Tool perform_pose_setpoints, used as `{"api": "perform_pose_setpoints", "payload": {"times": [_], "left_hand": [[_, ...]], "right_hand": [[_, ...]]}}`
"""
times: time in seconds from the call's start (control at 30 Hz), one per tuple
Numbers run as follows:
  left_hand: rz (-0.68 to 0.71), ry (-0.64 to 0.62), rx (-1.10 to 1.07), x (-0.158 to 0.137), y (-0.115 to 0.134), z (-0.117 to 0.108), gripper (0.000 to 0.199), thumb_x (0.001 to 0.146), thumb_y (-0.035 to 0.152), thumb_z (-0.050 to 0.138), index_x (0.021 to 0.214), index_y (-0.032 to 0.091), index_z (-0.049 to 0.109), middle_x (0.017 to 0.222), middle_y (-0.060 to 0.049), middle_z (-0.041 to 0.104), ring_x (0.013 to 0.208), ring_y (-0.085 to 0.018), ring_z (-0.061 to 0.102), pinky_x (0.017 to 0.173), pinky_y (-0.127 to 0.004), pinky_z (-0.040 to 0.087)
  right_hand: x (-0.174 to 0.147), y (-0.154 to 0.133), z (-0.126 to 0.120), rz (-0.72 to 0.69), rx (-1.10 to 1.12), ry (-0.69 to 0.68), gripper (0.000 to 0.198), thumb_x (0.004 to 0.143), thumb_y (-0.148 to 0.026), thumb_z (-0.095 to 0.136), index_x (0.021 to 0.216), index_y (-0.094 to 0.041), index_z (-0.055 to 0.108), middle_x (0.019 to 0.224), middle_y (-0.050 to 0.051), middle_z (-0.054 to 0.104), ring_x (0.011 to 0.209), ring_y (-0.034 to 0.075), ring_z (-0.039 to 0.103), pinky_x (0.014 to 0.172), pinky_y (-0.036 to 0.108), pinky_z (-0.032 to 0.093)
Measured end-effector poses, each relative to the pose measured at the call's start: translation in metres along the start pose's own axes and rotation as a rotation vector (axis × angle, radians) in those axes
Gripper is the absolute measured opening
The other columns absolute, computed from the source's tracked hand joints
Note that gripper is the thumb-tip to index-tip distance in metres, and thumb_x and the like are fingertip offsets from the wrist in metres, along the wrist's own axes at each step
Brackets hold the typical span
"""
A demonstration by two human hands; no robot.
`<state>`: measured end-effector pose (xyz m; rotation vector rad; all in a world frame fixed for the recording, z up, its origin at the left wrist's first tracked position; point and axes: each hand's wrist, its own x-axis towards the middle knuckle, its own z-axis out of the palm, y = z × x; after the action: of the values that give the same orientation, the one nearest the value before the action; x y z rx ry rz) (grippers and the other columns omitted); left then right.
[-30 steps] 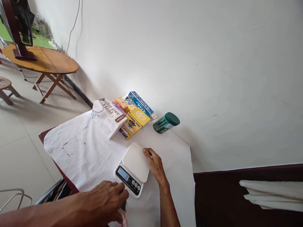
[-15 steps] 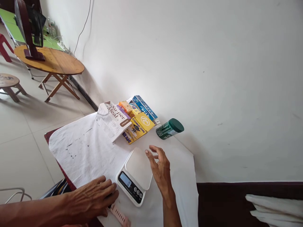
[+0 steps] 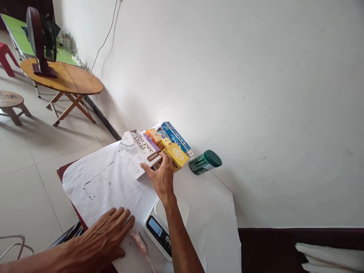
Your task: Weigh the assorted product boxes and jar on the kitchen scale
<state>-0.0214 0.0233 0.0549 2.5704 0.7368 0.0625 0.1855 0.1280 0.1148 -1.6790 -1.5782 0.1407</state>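
Note:
My right hand reaches over the kitchen scale and has its thumb and fingers around the near right end of a white "Super Meal" box. The box still stands on the cloth. A yellow box stands just right of my fingers, partly hidden by them. My forearm covers part of the scale's plate and buttons; its display is lit. My left hand lies open, fingers stretched, at the table's near left edge. Beside its fingertips is a pink-strapped watch.
Blue boxes and an orange packet are grouped behind the white box. A green lidded canister stands near the wall. White cloth covers the table. A fan sits on a round wooden table at far left.
My right hand has moved forward and left, from beside the scale to the white box, and closed around its end. My left hand has shifted slightly left, away from the scale.

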Motion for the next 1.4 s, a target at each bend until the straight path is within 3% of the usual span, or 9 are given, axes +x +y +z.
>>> {"api": "perform_pose_setpoints", "payload": {"times": [0.17,0.3,0.4,0.57,0.73,0.83,1.03,1.23,1.4], "left_hand": [[0.025,0.068,0.029,0.003,-0.009,0.002,0.031,0.076,0.011,0.071,0.103,0.021,0.059,0.103,-0.007,0.069,0.084,-0.026,0.066,0.076,-0.039,0.053],[0.124,0.143,0.104,0.006,-0.007,-0.005,0.017,0.094,0.008,0.055,0.105,0.021,0.059,0.108,-0.01,0.066,0.088,-0.026,0.059,0.074,-0.04,0.045],[0.248,0.224,0.17,0.007,-0.011,-0.008,0.032,0.105,0.004,0.034,0.098,0.021,0.061,0.098,-0.009,0.064,0.087,-0.026,0.055,0.076,-0.043,0.04],[0.307,0.322,0.165,0.003,-0.03,-0.001,0.036,0.104,0.003,0.032,0.094,0.02,0.062,0.094,-0.01,0.063,0.083,-0.027,0.053,0.077,-0.044,0.038],[0.28,0.199,0.049,-0.006,-0.022,-0.009,0.046,0.087,0.002,0.05,0.129,0.02,0.057,0.132,-0.015,0.063,0.117,-0.033,0.056,0.106,-0.052,0.036],[0.303,0.109,-0.015,-0.007,-0.006,-0.019,0.078,0.073,0.001,0.058,0.147,0.021,0.043,0.145,-0.014,0.056,0.134,-0.035,0.048,0.115,-0.054,0.029],[0.231,0.015,-0.095,0.014,0.011,-0.008,0.022,0.093,0.017,0.069,0.111,0.025,0.061,0.112,-0.004,0.065,0.1,-0.026,0.057,0.088,-0.041,0.04],[0.212,0.154,-0.096,0.028,0.016,0.027,0.034,0.091,0.017,0.073,0.121,0.025,0.059,0.116,-0.006,0.069,0.1,-0.027,0.06,0.089,-0.041,0.044],[0.215,0.237,-0.165,0.027,0.014,0.048,0.049,0.091,0.016,0.073,0.134,0.029,0.053,0.125,-0.006,0.07,0.108,-0.029,0.063,0.094,-0.042,0.049]], "right_hand": [[-0.006,-0.011,0.007,0.068,0.094,-0.038,0.059,0.077,-0.045,0.083,0.119,-0.02,0.05,0.119,0.015,0.066,0.113,0.032,0.064,0.102,0.051,0.052],[-0.016,-0.023,-0.01,0.109,0.296,-0.021,0.057,0.078,-0.045,0.082,0.12,-0.024,0.049,0.116,0.01,0.07,0.1,0.025,0.07,0.087,0.042,0.061],[-0.032,-0.031,-0.051,0.116,0.371,0.011,0.06,0.076,-0.045,0.085,0.121,-0.025,0.051,0.119,0.009,0.07,0.1,0.024,0.071,0.082,0.037,0.064],[-0.077,-0.023,-0.139,0.21,0.224,0.047,0.06,0.075,-0.047,0.088,0.123,-0.027,0.058,0.122,0.01,0.071,0.106,0.028,0.072,0.08,0.038,0.066],[-0.126,0.012,-0.184,0.318,0.055,0.092,0.065,0.072,-0.048,0.09,0.125,-0.029,0.06,0.124,0.01,0.07,0.11,0.03,0.071,0.082,0.038,0.066],[-0.143,0.028,-0.189,0.38,0.059,0.09,0.065,0.073,-0.049,0.089,0.126,-0.028,0.059,0.126,0.01,0.069,0.112,0.03,0.071,0.084,0.04,0.066],[-0.151,0.049,-0.191,0.439,0.213,0.03,0.07,0.076,-0.047,0.087,0.136,-0.029,0.055,0.136,0.013,0.065,0.119,0.032,0.069,0.092,0.043,0.063],[-0.154,0.07,-0.197,0.487,0.256,0.015,0.114,0.062,-0.051,0.094,0.158,-0.036,0.035,0.156,0.014,0.051,0.139,0.039,0.055,0.1,0.054,0.059],[-0.151,0.061,-0.181,0.52,0.292,-0.086,0.083,0.067,-0.044,0.093,0.141,-0.03,0.057,0.132,0.011,0.072,0.118,0.034,0.071,0.091,0.046,0.064]]}}
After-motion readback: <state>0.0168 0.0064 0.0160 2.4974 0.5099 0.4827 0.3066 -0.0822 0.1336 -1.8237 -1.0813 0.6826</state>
